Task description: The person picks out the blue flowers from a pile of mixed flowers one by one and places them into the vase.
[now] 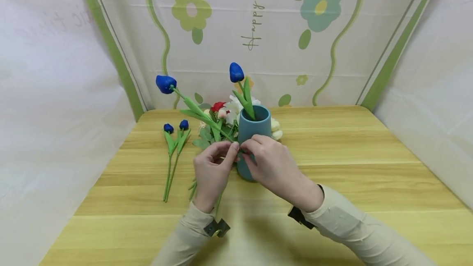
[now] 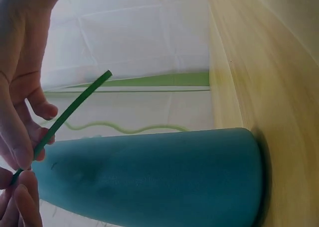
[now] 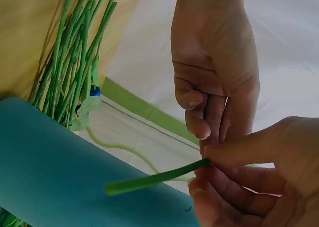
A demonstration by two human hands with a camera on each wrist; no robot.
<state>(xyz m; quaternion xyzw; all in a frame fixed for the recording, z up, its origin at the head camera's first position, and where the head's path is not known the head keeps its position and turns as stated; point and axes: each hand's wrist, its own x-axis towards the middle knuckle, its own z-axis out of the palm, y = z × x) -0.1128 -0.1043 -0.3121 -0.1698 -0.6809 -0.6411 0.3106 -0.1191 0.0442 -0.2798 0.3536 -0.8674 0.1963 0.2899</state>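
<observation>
A blue tulip (image 1: 166, 84) slants up to the left, its green stem pinched by my left hand (image 1: 212, 171). Close beside it, my right hand (image 1: 275, 167) pinches the same stem between thumb and fingers. The cut end of the stem (image 3: 154, 179) sticks out past the fingertips. Directly behind both hands stands the teal vase (image 1: 255, 125), upright, its lower front partly covered by them. Another blue tulip (image 1: 236, 73) stands in the vase, leaning slightly left.
Two blue tulips (image 1: 176, 143) lie at the left of the wooden table (image 1: 354, 167). Red, white and cream flowers (image 1: 229, 110) lie behind and left of the vase, their bundled stems (image 3: 75, 53) extending toward the front. A printed cloth (image 1: 258, 52) hangs behind the table.
</observation>
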